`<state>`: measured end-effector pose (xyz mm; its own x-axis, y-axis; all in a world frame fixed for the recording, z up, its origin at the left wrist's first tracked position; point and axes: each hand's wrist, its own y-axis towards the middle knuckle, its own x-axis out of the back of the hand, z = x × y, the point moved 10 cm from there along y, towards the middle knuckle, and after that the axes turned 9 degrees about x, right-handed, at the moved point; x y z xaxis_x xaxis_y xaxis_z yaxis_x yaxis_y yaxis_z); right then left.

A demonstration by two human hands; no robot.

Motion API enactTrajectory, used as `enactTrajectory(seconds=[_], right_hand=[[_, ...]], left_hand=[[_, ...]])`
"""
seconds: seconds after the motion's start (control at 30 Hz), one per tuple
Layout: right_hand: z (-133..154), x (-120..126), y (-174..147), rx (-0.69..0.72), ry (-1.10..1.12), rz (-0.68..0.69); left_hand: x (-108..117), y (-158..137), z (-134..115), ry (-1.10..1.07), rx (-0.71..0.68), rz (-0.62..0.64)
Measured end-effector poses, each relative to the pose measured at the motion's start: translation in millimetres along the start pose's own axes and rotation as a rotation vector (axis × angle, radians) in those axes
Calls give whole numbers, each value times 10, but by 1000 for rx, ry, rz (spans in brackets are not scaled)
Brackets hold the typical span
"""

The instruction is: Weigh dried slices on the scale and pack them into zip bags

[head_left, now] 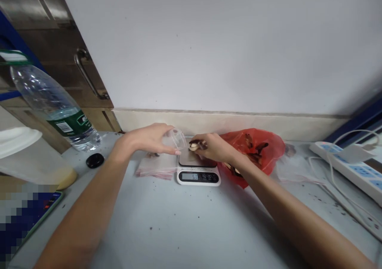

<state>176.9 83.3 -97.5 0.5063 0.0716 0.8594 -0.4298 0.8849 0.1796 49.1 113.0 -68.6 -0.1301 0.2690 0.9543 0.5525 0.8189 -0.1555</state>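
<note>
My left hand (153, 138) is closed on a clear plastic bag (179, 137), left of the small kitchen scale (198, 177). In my right hand (213, 146), just above the weighing plate, are some dried brown-and-pale slices (195, 146); their exact kind I cannot make out. The scale's display (190, 176) shows digits that look like 53; a decimal point is too small to read. Beneath my left hand lies a stack of clear zip bags (156, 170) with reddish edges. To the right, partly behind my right forearm, an open red plastic bag (273, 143) holds more dark dried pieces (253, 151).
At left stand a tilted-looking water bottle (50, 94), a white-lidded cup (26, 157), a black cap (94, 160) and a phone (30, 217). On the right are a clear bag (291, 165), white cables (334, 181) and a power strip (355, 169). A wall (223, 54) rises behind.
</note>
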Motion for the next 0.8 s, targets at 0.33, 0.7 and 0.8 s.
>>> enactTrajectory(seconds=[0.33,0.7,0.8], right_hand=[[-27,255,-24,24,196,-99],[208,582,-118,218,272,-300],[338,632,-179,366,160,-243]], left_hand=[[-151,-28,-257,47,-18,71],[81,-97,-355,-117,-124,-39],[217,-169,-390,-252,-196,-58]])
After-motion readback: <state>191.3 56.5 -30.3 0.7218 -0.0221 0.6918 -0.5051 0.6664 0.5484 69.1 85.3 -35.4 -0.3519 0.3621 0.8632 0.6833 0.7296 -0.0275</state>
